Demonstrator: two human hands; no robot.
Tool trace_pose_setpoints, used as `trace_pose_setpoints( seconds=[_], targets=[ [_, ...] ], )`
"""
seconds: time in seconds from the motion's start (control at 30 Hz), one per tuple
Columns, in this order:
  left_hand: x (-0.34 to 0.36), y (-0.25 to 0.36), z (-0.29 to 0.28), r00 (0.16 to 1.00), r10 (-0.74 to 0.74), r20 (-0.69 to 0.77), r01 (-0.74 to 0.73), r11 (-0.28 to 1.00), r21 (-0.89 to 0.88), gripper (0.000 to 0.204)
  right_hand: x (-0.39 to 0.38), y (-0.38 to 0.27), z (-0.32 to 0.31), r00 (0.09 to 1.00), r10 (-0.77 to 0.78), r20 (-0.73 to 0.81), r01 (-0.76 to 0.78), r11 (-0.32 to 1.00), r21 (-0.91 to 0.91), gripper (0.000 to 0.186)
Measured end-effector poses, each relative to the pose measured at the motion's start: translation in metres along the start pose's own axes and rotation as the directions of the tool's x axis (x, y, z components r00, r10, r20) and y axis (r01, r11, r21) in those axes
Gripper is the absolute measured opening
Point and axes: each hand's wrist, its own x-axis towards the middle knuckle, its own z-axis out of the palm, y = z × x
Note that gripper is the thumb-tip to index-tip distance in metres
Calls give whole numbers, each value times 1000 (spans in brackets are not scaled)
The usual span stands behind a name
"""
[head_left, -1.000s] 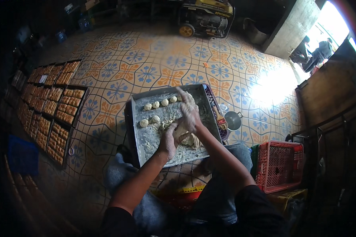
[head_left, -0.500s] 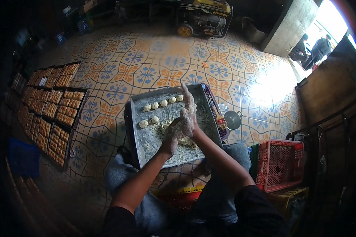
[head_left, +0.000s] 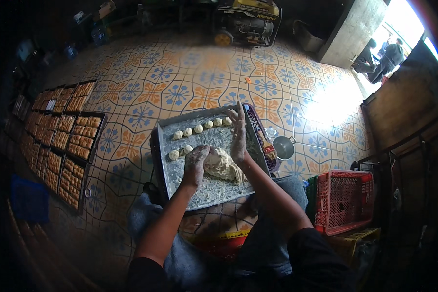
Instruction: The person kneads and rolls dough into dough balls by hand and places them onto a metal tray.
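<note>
On my remote feed, I count eight visible dough balls [head_left: 198, 129] formed in the tray [head_left: 214, 191] at centre frame, a dough mass [head_left: 225, 167] left unshaped beside the left hand [head_left: 196, 161], grip indeterminable, and the right hand [head_left: 238, 138] released.

text: yellow lettering [head_left: 266, 17] + small pale characters [head_left: 224, 10] | on: yellow-and-black wheeled generator with tubular frame [head_left: 246, 25] | where: beyond shallow rectangular grey metal tray [head_left: 204, 138]
</note>
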Motion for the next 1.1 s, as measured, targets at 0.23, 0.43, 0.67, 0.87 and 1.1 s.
trace_pose_setpoints(
  seconds=[0.23, 0.43, 0.67, 0.87, 1.1],
  targets=[
    [-9, 23, 7, 936, 283, 209, -322, 929, 183, 57, -20, -9, 7, 867, 365, 339, -496, 696, 520, 91],
    [-5, 15, 13, 863, 466, 195, -499, 723, 478, 83, -44, -17, 24, 837, 361, 412, -537, 690, 485, 98],
    [9, 23, -10, 818, 528, 227, -507, 478, 717, 97, -65, -35, 30, 731, 350, 586, -674, 507, 538, 99],
    [15, 10, -7, 910, 392, -130, -378, 918, 122, 61, -49, -33, 20, 872, 364, 328, -480, 768, 423, 92],
    [4, 8, -34, 971, 235, 39, -177, 822, -542, 49, -42, -42, 22, 849, 411, 331, -513, 791, 333, 87]
  ],
)
